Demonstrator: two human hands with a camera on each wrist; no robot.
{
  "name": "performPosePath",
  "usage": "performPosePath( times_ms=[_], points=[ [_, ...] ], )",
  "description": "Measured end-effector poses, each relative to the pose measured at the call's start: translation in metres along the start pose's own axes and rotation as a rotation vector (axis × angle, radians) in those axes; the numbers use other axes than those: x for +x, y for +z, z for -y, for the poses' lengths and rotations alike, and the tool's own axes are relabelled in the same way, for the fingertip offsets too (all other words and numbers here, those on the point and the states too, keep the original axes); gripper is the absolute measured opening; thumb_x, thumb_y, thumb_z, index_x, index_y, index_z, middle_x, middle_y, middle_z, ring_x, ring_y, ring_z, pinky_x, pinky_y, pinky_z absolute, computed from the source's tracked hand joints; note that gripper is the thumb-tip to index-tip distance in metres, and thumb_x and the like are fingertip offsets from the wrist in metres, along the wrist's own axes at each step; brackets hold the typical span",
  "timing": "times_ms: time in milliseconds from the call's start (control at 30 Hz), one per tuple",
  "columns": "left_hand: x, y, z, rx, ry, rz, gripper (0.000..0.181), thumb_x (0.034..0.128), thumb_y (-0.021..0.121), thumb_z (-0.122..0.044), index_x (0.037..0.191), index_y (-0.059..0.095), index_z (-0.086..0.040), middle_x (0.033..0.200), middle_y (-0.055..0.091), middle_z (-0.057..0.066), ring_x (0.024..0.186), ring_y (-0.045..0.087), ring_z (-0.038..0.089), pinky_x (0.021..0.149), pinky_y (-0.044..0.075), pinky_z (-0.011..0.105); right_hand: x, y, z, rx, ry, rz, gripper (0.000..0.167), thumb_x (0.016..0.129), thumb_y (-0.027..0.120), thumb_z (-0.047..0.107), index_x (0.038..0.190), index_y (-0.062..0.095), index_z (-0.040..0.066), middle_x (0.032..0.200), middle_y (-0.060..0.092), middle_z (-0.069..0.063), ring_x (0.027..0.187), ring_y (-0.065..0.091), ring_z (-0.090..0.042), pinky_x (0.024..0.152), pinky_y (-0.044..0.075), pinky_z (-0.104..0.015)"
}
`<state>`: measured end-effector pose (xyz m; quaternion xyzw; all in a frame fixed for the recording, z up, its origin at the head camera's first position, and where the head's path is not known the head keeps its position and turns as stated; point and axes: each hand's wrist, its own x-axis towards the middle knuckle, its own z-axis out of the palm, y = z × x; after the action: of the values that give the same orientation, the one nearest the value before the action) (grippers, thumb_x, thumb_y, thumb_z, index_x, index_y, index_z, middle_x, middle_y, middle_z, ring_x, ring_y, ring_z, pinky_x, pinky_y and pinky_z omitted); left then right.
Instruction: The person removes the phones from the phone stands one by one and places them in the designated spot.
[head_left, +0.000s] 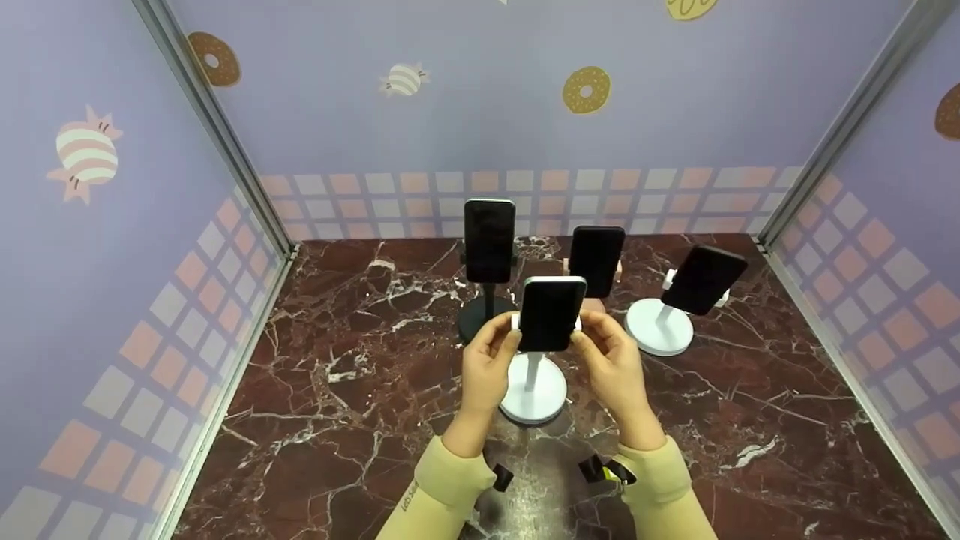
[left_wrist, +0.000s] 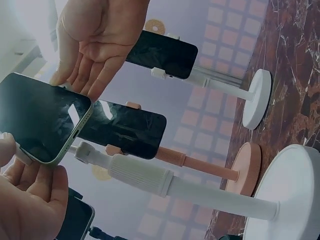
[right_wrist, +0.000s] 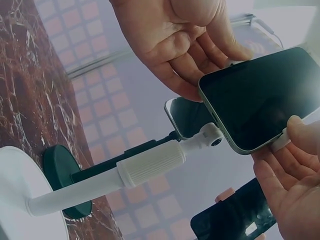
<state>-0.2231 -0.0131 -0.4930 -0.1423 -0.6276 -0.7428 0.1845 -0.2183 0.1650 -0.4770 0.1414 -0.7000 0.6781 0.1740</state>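
A smartphone (head_left: 551,315) with a dark screen sits upright in the clamp of a white phone stand (head_left: 536,396). On the phone's left side, my left hand (head_left: 486,369) pinches the clamp's white arm between thumb and fingers. My right hand (head_left: 616,364) does the same with the opposite arm. Both thumbs lie near the screen's edges, and the other fingers curl behind. In the left wrist view the stand's ribbed white stem (left_wrist: 145,175) runs from the phone down to its round base. The clamp's back is hidden behind the phone.
Behind stand a dark stand with a phone (head_left: 490,240), a pinkish-orange one with a phone (head_left: 597,259), and a second white stand (head_left: 660,328) with a tilted phone at right. Patterned walls (head_left: 480,112) enclose the dark red marbled table (head_left: 360,420) at the back and sides.
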Motion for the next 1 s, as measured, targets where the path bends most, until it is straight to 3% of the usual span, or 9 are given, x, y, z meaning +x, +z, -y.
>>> performPosePath(
  times_ms=[133,300,500,667,867,1000],
  points=[
    [0.001,-0.001,-0.001,0.000,-0.015,0.015,0.028,0.0996,0.060,0.004,0.124,0.060,0.018,0.112,0.066,0.034,0.089,0.063,0.002,0.080,0.054,0.017,-0.001,0.002,0.001,-0.012,-0.008,-0.028,0.029,0.095,0.065,-0.007,0.121,0.059,-0.018,0.108,0.071,0.014,0.094,0.068,-0.002,0.083,0.057,-0.016],
    [0.000,-0.003,-0.004,0.010,-0.039,0.016,0.028,0.1005,0.059,0.003,0.124,0.060,0.018,0.111,0.066,0.033,0.086,0.061,0.002,0.077,0.053,0.018,-0.004,0.005,0.001,-0.035,-0.010,-0.046,0.028,0.094,0.066,-0.009,0.120,0.061,-0.018,0.108,0.073,-0.002,0.091,0.068,-0.002,0.080,0.057,-0.016],
    [0.000,-0.004,-0.005,0.012,-0.029,0.018,0.028,0.1003,0.059,0.003,0.124,0.060,0.019,0.111,0.066,0.034,0.085,0.061,0.001,0.076,0.053,0.018,-0.004,0.003,0.003,-0.022,0.016,-0.021,0.029,0.095,0.065,-0.008,0.122,0.060,-0.017,0.108,0.072,0.006,0.093,0.068,-0.003,0.082,0.056,-0.017],
    [0.001,-0.004,-0.002,0.014,-0.021,0.019,0.028,0.1000,0.059,0.004,0.124,0.060,0.020,0.110,0.066,0.034,0.085,0.061,0.001,0.075,0.053,0.016,-0.004,0.002,0.005,-0.007,0.026,-0.008,0.029,0.095,0.065,-0.008,0.123,0.060,-0.017,0.111,0.071,-0.001,0.096,0.069,-0.004,0.084,0.057,-0.018],
    [0.001,-0.003,-0.003,0.021,-0.028,0.026,0.029,0.1008,0.060,0.002,0.125,0.060,0.017,0.112,0.067,0.032,0.086,0.063,0.001,0.077,0.054,0.017,-0.002,0.003,0.012,-0.041,-0.038,-0.008,0.039,0.095,0.066,-0.007,0.131,0.053,-0.014,0.123,0.065,-0.004,0.110,0.066,-0.003,0.094,0.056,-0.019],
    [0.002,-0.003,-0.004,0.013,-0.038,0.027,0.028,0.1007,0.059,0.002,0.125,0.060,0.017,0.115,0.067,0.033,0.091,0.065,0.001,0.081,0.055,0.016,0.002,0.007,0.021,-0.044,-0.102,0.001,0.054,0.093,0.069,-0.007,0.141,0.045,-0.009,0.130,0.061,-0.015,0.117,0.064,-0.008,0.095,0.057,-0.023]
  ],
)
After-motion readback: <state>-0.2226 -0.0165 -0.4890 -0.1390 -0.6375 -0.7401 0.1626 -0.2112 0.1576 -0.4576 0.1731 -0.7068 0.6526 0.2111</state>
